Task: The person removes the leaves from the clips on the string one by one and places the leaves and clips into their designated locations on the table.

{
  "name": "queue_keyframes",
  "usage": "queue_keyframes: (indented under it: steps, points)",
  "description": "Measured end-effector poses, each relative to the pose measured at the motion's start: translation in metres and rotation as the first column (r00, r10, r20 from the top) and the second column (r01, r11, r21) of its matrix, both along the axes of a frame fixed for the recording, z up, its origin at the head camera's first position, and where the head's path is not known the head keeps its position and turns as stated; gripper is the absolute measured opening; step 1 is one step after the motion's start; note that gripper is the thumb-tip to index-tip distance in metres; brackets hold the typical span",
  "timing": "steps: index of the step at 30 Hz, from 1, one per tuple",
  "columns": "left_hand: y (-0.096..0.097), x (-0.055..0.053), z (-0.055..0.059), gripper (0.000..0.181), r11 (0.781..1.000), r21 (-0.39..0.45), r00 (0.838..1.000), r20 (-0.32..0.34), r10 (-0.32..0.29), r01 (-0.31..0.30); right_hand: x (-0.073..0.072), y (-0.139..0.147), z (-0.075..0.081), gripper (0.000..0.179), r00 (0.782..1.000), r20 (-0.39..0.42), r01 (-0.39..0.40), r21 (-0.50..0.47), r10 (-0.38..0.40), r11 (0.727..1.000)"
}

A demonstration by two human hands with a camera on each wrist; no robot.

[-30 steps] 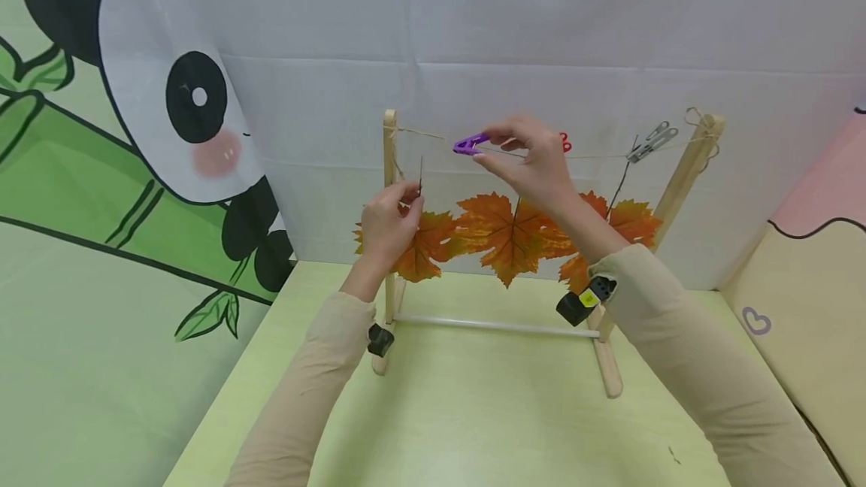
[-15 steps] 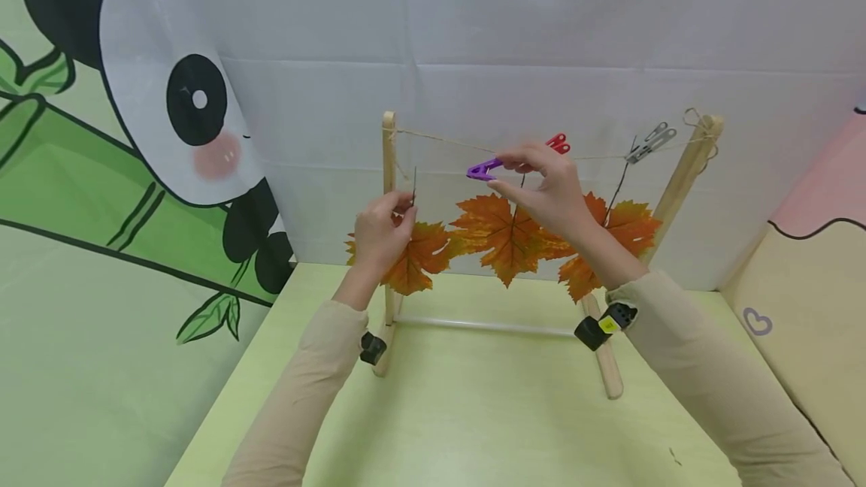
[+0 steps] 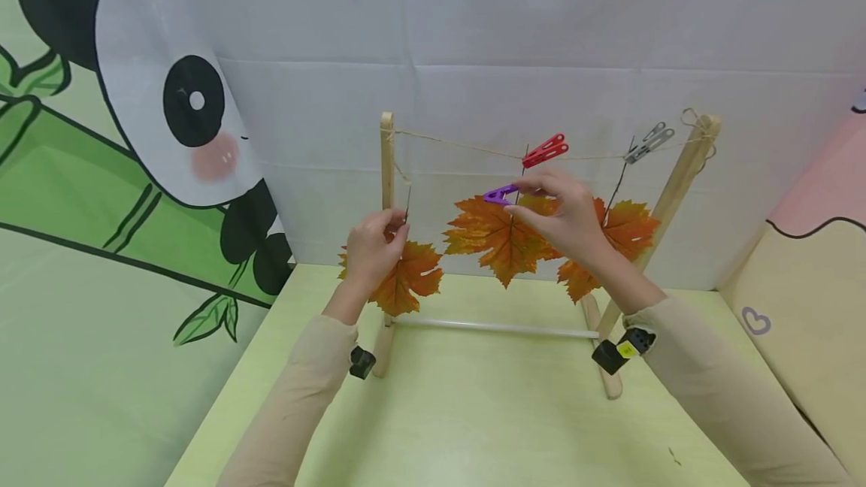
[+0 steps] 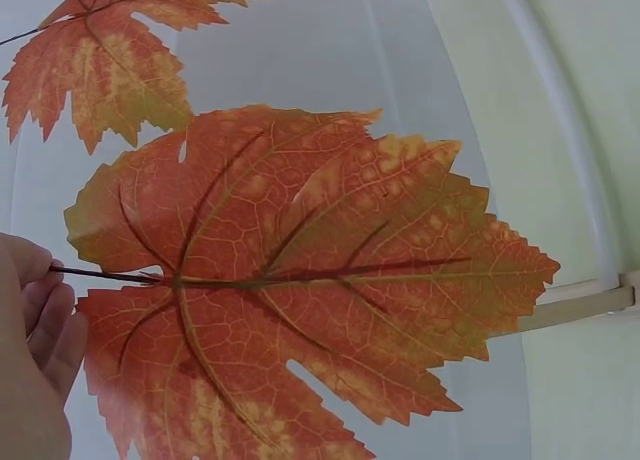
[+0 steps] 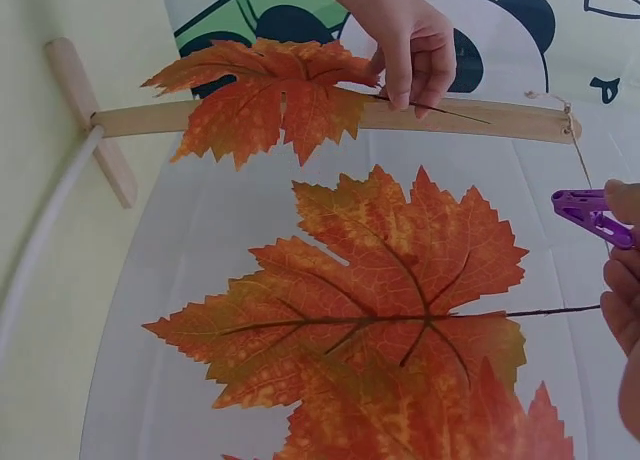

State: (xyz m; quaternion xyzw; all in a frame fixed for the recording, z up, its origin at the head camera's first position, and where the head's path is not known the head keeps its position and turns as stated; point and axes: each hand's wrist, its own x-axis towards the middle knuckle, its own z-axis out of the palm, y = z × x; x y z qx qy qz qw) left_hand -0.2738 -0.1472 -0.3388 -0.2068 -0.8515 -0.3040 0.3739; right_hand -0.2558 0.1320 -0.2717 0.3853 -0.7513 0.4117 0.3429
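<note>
My left hand (image 3: 374, 248) pinches the dark stem of an orange maple leaf (image 3: 411, 276) between thumb and fingers. The stem tip points up and the leaf hangs below the hand, beside the rack's left post. In the left wrist view the leaf's veined face (image 4: 330, 280) fills the middle. My right hand (image 3: 567, 215) pinches a purple clothespin (image 3: 498, 195) below the string (image 3: 460, 145), apart from it. Behind that hand another maple leaf (image 3: 497, 239) hangs from a red clothespin (image 3: 546, 150). A grey clothespin (image 3: 649, 143) holds a third leaf (image 3: 632, 228), partly hidden by my right arm.
The string runs between the left wooden post (image 3: 388, 164) and the right wooden post (image 3: 666, 201), knotted at both. A white rod (image 3: 494, 328) joins the posts low down. The rack stands on a pale yellow table (image 3: 487, 404) before a white backdrop (image 3: 528, 13).
Both hands have moved down: the left slightly leftward with its leaf, the right slightly rightward with the purple clothespin, away from the string. The red clothespin is now uncovered.
</note>
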Motion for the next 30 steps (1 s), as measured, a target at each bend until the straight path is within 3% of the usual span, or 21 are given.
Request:
queue_keyframes:
  steps: [13, 22, 30]
  points:
    - [-0.012, 0.005, -0.024, 0.011, 1.000, -0.026, 0.999, 0.054, -0.001, 0.002, 0.011, 0.023, -0.034, 0.031, 0.994, 0.089, 0.068, -0.002, -0.068, 0.998]
    - [-0.019, 0.010, -0.039, 0.011, 0.999, -0.034, 0.995, 0.104, 0.012, -0.009, 0.040, 0.025, -0.038, 0.028, 0.984, 0.135, 0.116, 0.014, -0.117, 0.993]
    - [-0.027, 0.015, -0.052, 0.009, 0.998, -0.044, 0.989, 0.145, 0.040, -0.034, 0.047, 0.037, -0.060, 0.029, 0.975, 0.179, 0.139, -0.005, -0.136, 0.990]
